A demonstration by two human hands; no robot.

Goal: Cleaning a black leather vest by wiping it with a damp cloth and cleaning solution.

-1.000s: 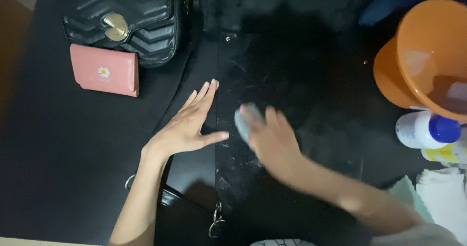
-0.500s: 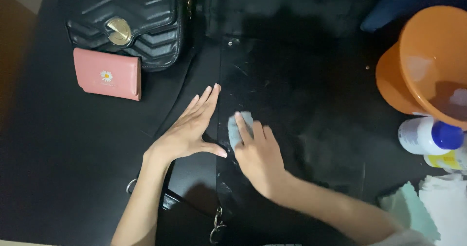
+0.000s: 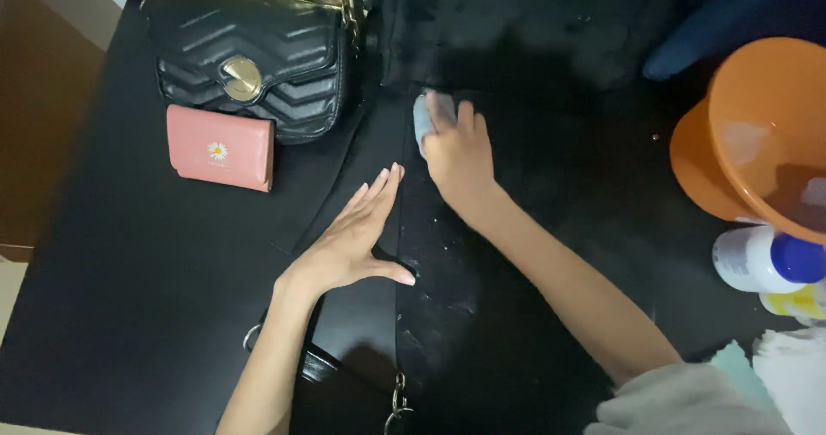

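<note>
A large flat black bag [image 3: 482,314] lies on the dark table, its surface wet and streaked. My right hand [image 3: 458,153] presses a small light-blue cloth [image 3: 424,117] onto the bag's upper part, fingers closed over it. My left hand [image 3: 360,233] lies flat with fingers spread on the bag's left flap, holding it down. Metal rings and a strap [image 3: 396,399] of the bag show near the bottom edge.
A black quilted handbag [image 3: 249,61] with a gold clasp and a pink wallet [image 3: 222,147] sit at the upper left. An orange bowl [image 3: 757,134], a white bottle with a blue cap [image 3: 770,259] and pale cloths [image 3: 774,375] are at the right.
My right hand has slid the blue cloth up the bag, away from me, from beside my left hand to the bag's upper part. My left hand has stayed pressed in place.
</note>
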